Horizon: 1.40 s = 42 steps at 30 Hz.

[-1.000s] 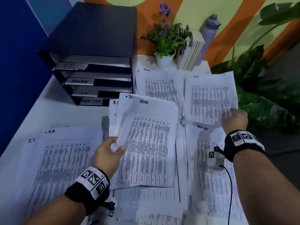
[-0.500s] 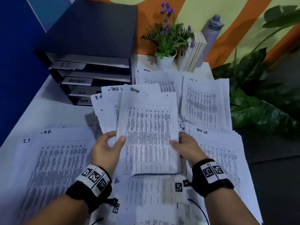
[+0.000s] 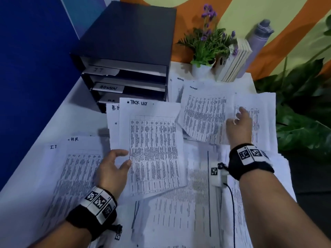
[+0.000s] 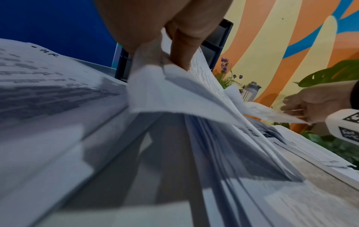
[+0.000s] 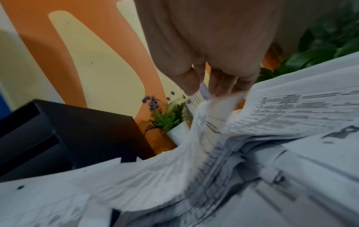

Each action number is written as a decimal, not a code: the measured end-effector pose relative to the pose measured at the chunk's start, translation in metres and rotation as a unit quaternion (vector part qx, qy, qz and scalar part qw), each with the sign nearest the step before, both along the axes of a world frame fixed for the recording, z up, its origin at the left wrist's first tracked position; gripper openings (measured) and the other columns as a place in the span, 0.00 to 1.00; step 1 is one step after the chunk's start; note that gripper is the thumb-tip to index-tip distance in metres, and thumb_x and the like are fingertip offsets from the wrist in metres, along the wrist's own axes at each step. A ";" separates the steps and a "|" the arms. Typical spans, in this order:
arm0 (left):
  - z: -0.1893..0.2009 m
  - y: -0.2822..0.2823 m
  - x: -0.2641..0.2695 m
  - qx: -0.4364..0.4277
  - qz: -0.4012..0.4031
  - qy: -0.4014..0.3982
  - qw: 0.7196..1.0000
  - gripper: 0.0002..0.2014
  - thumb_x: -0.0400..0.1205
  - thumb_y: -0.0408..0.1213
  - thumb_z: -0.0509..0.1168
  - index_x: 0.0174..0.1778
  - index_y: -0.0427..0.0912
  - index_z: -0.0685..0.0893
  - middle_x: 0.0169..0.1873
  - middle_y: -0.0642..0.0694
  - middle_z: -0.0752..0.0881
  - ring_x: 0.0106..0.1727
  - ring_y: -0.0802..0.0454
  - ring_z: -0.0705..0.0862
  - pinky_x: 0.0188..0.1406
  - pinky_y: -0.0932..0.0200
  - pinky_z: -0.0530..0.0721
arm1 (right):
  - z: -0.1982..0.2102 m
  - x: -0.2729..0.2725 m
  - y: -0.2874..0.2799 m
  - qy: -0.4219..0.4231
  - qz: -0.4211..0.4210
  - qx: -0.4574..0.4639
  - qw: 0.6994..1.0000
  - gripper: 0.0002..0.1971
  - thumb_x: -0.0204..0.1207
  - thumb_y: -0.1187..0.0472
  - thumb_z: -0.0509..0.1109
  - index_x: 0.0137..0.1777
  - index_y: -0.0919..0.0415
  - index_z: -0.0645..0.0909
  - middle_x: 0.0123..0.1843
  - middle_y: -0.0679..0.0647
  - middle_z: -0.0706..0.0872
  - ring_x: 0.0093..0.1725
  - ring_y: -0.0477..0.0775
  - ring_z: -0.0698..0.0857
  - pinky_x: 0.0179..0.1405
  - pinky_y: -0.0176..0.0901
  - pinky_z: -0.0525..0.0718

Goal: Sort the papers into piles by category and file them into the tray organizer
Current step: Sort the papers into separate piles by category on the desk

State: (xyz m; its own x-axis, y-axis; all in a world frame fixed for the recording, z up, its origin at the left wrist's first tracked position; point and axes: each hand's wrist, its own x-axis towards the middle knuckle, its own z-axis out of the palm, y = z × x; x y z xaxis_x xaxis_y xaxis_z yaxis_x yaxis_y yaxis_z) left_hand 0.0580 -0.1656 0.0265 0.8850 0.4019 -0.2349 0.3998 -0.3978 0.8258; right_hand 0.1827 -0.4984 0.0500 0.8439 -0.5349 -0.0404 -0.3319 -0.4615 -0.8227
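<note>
Left hand pinches upright papers, headings toward organizer.

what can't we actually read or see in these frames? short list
- Tray organizer, head view: the lower tray labels are covered by the held papers.
- Printed table text: too small in the head view, motion-blurred in both wrist views.
- Right hand: fingertips blurred in the right wrist view, so its hold on the ADMIN sheet is unclear.
- Left hand: fingers hidden under the papers.
</note>
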 end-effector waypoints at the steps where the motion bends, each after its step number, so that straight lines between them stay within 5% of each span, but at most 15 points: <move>1: 0.001 0.001 -0.001 -0.008 0.005 -0.003 1.000 0.11 0.78 0.36 0.73 0.47 0.59 0.82 0.56 0.54 0.83 0.58 0.55 0.77 0.57 0.61 0.71 | 0.000 -0.003 0.010 0.005 0.022 -0.007 1.000 0.26 0.82 0.66 0.64 0.80 0.57 0.66 0.75 0.58 0.74 0.71 0.58 0.77 0.72 0.53 0.76; 7: 0.014 0.008 -0.005 -0.038 0.019 -0.016 0.999 0.13 0.76 0.33 0.74 0.44 0.57 0.81 0.54 0.52 0.82 0.58 0.56 0.75 0.60 0.60 0.70 | -0.002 -0.066 0.082 0.132 0.197 0.156 0.959 0.15 0.82 0.56 0.66 0.67 0.49 0.75 0.65 0.47 0.81 0.65 0.51 0.79 0.68 0.48 0.76; 9: 0.017 0.013 -0.007 -0.039 0.025 -0.026 0.999 0.12 0.76 0.34 0.75 0.45 0.56 0.81 0.54 0.51 0.83 0.58 0.55 0.75 0.60 0.59 0.71 | -0.011 -0.083 0.097 0.168 0.204 0.197 0.944 0.13 0.82 0.52 0.67 0.65 0.44 0.73 0.59 0.44 0.82 0.59 0.48 0.82 0.66 0.47 0.79; 13: 0.019 0.020 -0.008 -0.036 0.035 -0.036 0.998 0.13 0.74 0.36 0.76 0.47 0.56 0.81 0.54 0.54 0.82 0.58 0.54 0.76 0.60 0.60 0.71 | -0.033 -0.111 0.109 0.171 0.178 0.232 0.941 0.06 0.80 0.54 0.70 0.55 0.51 0.81 0.51 0.50 0.89 0.53 0.55 0.88 0.59 0.57 0.85; 15: 0.020 0.019 -0.008 -0.023 0.014 -0.037 0.999 0.12 0.76 0.39 0.75 0.50 0.57 0.82 0.54 0.55 0.82 0.56 0.55 0.77 0.59 0.60 0.71 | -0.039 -0.118 0.105 0.134 0.130 0.208 0.960 0.07 0.79 0.56 0.69 0.54 0.56 0.80 0.47 0.51 0.83 0.48 0.57 0.83 0.51 0.51 0.82; 17: 0.021 0.015 -0.010 -0.022 -0.014 -0.038 0.999 0.11 0.79 0.38 0.71 0.51 0.59 0.82 0.52 0.55 0.83 0.50 0.56 0.79 0.55 0.60 0.72 | -0.034 -0.122 0.095 0.116 0.076 0.149 0.979 0.16 0.82 0.62 0.65 0.69 0.57 0.75 0.56 0.54 0.79 0.54 0.54 0.80 0.55 0.45 0.77; 19: 0.019 0.009 -0.013 -0.029 -0.040 -0.039 0.998 0.12 0.80 0.37 0.70 0.48 0.63 0.80 0.45 0.57 0.83 0.40 0.60 0.79 0.45 0.61 0.74 | -0.029 -0.128 0.074 0.118 0.019 0.087 0.989 0.23 0.84 0.67 0.59 0.79 0.57 0.66 0.62 0.55 0.79 0.50 0.50 0.83 0.53 0.42 0.81; 21: 0.021 0.000 -0.016 -0.020 -0.063 -0.031 0.997 0.13 0.80 0.38 0.70 0.46 0.66 0.78 0.39 0.62 0.81 0.33 0.66 0.75 0.34 0.66 0.72 | -0.025 -0.140 0.049 0.122 -0.030 0.039 0.991 0.25 0.83 0.71 0.56 0.80 0.56 0.63 0.49 0.51 0.79 0.38 0.49 0.81 0.42 0.46 0.84; 24: 0.022 -0.014 -0.023 -0.021 -0.098 -0.021 0.995 0.11 0.81 0.38 0.69 0.48 0.62 0.80 0.41 0.56 0.83 0.32 0.57 0.79 0.29 0.69 0.74 | -0.025 -0.166 0.007 0.148 -0.086 -0.038 0.984 0.29 0.79 0.74 0.54 0.79 0.56 0.64 0.36 0.54 0.79 0.31 0.55 0.78 0.32 0.44 0.77; 29: 0.003 -0.028 -0.037 -0.023 -0.158 0.014 0.987 0.11 0.79 0.45 0.70 0.50 0.68 0.79 0.37 0.51 0.87 0.27 0.45 0.82 0.32 0.48 0.88 | -0.023 -0.214 -0.053 0.226 -0.148 -0.123 0.955 0.28 0.74 0.70 0.59 0.73 0.51 0.66 0.49 0.58 0.86 0.45 0.64 0.83 0.52 0.57 0.82; 31: -0.002 -0.035 -0.046 -0.028 -0.198 0.026 0.979 0.12 0.80 0.44 0.69 0.52 0.70 0.78 0.45 0.51 0.89 0.30 0.53 0.78 0.34 0.54 0.84 | -0.022 -0.229 -0.066 0.270 -0.150 -0.193 0.931 0.30 0.72 0.66 0.65 0.74 0.50 0.66 0.59 0.61 0.84 0.55 0.67 0.82 0.61 0.63 0.78; 34: -0.002 -0.050 -0.061 -0.021 -0.268 0.031 0.963 0.18 0.83 0.38 0.65 0.54 0.73 0.78 0.62 0.65 0.81 0.44 0.58 0.81 0.48 0.56 0.83 | -0.016 -0.234 -0.063 0.309 -0.143 -0.271 0.900 0.35 0.71 0.63 0.72 0.79 0.52 0.65 0.73 0.64 0.71 0.70 0.70 0.70 0.68 0.69 0.67; 38: 0.009 -0.067 -0.070 -0.050 -0.334 0.026 0.941 0.25 0.84 0.25 0.60 0.59 0.67 0.79 0.66 0.63 0.75 0.69 0.68 0.68 0.73 0.68 0.61 | -0.017 -0.224 -0.037 0.219 -0.054 -0.139 0.964 0.25 0.79 0.58 0.69 0.76 0.50 0.73 0.76 0.58 0.72 0.74 0.64 0.68 0.73 0.63 0.69; 40: 0.011 -0.070 -0.070 -0.058 -0.348 0.013 0.936 0.25 0.84 0.25 0.60 0.60 0.67 0.78 0.63 0.69 0.74 0.65 0.82 0.64 0.71 0.79 0.55 | -0.015 -0.221 -0.014 0.164 0.002 0.055 0.985 0.21 0.82 0.57 0.67 0.74 0.49 0.73 0.72 0.51 0.75 0.72 0.55 0.73 0.71 0.54 0.73; 42: 0.010 -0.069 -0.067 -0.066 -0.347 0.003 0.935 0.26 0.84 0.25 0.61 0.59 0.70 0.77 0.62 0.71 0.75 0.63 0.87 0.65 0.65 0.85 0.58 | -0.017 -0.221 0.008 0.136 0.025 0.188 0.972 0.20 0.82 0.56 0.68 0.71 0.41 0.72 0.68 0.48 0.78 0.68 0.52 0.78 0.68 0.50 0.76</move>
State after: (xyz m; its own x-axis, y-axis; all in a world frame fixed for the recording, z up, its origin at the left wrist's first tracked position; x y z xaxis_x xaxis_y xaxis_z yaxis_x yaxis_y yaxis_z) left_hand -0.0092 -0.2346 0.0367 0.9203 -0.3021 -0.2485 0.0884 -0.4581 0.8845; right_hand -0.0378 -0.4908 0.0331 0.7995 -0.3976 -0.4502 -0.5451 -0.1655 -0.8219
